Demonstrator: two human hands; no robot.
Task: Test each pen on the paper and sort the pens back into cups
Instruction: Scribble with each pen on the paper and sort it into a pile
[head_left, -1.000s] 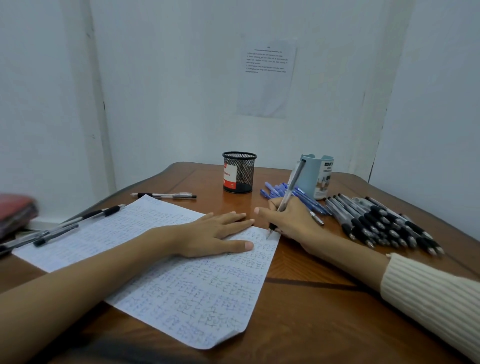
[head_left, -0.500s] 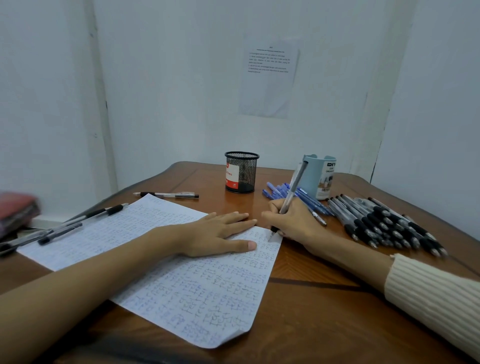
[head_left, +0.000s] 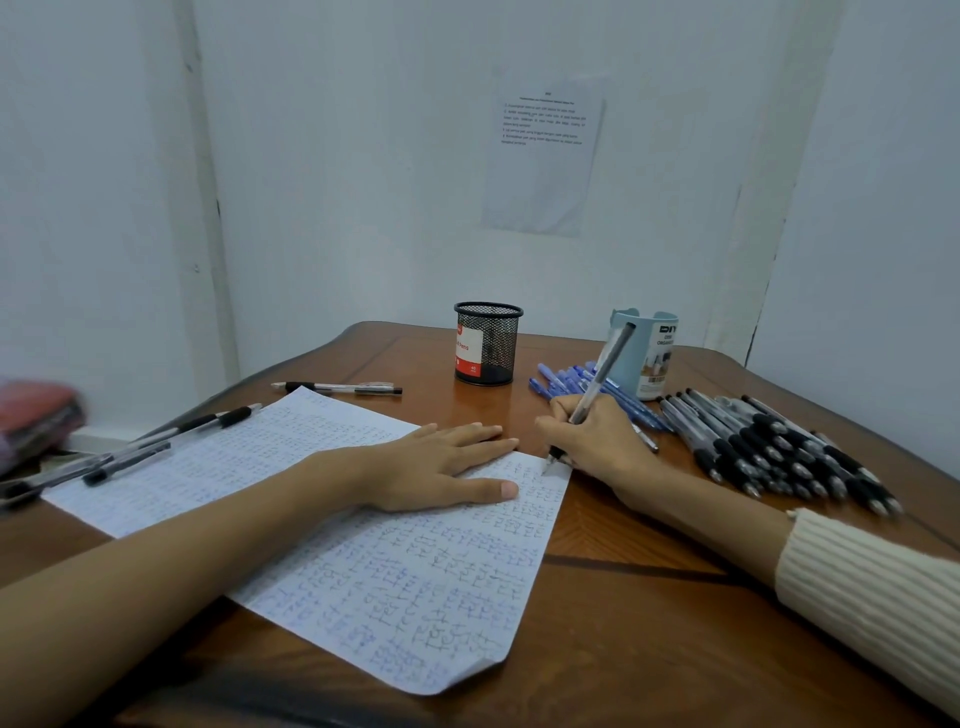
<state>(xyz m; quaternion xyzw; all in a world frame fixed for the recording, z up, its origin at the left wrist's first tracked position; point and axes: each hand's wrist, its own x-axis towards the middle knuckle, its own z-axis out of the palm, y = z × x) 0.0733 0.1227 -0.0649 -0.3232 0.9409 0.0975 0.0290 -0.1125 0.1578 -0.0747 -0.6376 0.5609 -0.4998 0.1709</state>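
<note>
1. A brown wooden table fills the lower view, set into a corner of white walls.
2. A large white sheet of paper, covered with small blue and dark scribbles, lies slanted across the table's middle and left.
3. The left hand lies flat on the paper, fingers straight, thumb spread. It presses the sheet down and grasps nothing.
4. The right hand sits at the sheet's far right corner, fingers curled round a slim clear-barrelled pen. The pen leans away from the person, its tip at the paper's edge.
5. A heap of black-gripped pens lies on the table to the right of that hand.
6. Two cups stand at the far side: a black wire-mesh cup with a red and white label, and a pale blue plastic cup to its right.
7. A cluster of blue pens lies in front of the blue cup. Several dark-capped pens lie by the paper's left edge.
8. The step in hand appears to be testing this pen. Next, the mark needs judging, then the pen goes to the fitting cup while the flat hand steadies the sheet.
</note>
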